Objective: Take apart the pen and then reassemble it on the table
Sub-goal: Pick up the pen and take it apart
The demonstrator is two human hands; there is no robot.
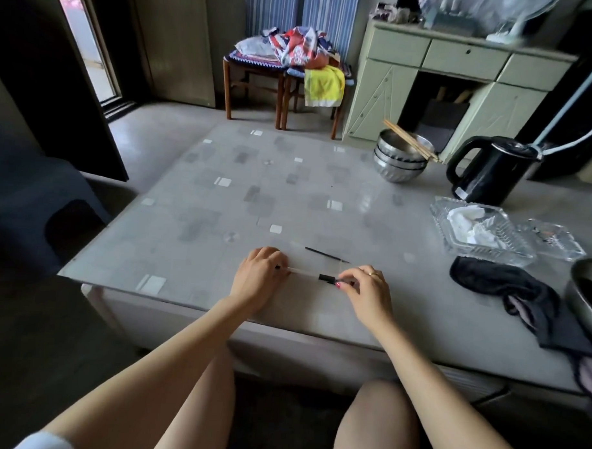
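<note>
Head view: I see both hands low over the table (194,200).
Left hand (257,278): pinched on the clear pen barrel (304,273).
Right hand (369,292): fingertips closed on its black grip end (327,278).
Refill (326,255): lying loose just beyond the barrel.

Home living room: kettle (491,170), steel bowls (399,160), laundry-piled stools (283,72).

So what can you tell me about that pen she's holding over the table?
The pen barrel looks like clear plastic with a black grip section toward its right end. It lies roughly level just above the table, held at both ends: left hand on one, right hand pinching the black end. A thin dark refill lies apart on the table behind it.
</note>
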